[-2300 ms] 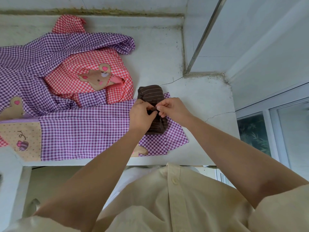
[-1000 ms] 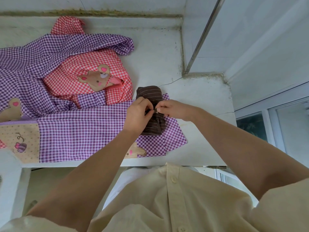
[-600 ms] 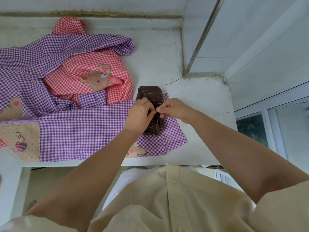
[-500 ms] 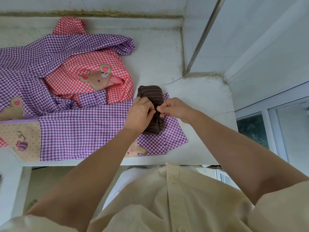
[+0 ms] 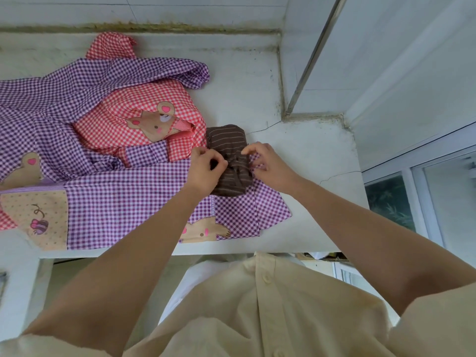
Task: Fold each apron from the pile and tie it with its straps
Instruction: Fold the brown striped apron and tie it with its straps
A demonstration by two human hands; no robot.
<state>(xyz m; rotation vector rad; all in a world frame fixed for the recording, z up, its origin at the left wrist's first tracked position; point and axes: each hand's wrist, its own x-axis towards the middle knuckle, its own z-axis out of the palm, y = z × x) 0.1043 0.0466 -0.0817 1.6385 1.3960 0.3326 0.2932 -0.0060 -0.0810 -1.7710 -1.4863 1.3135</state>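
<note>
Apron [image 5: 226, 140]: brown pinstriped roll | left hand [image 5: 204, 171], right hand [image 5: 270, 167]: fingers pinching its strap [image 5: 235, 168] | underlay: purple gingham [image 5: 128, 197]

A cracked white concrete counter [image 5: 322, 150] meets a stained white wall [image 5: 154, 11]. A grey metal strip [image 5: 313, 55] climbs the corner. To the right, a white-framed window [image 5: 389, 199] in soft daylight.

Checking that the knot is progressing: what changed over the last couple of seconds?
The left hand and right hand, which were pinched together over the folded brown striped apron, have drawn slightly apart, still gripping its straps. That apron, the purple gingham apron and the red gingham apron stayed put.
</note>
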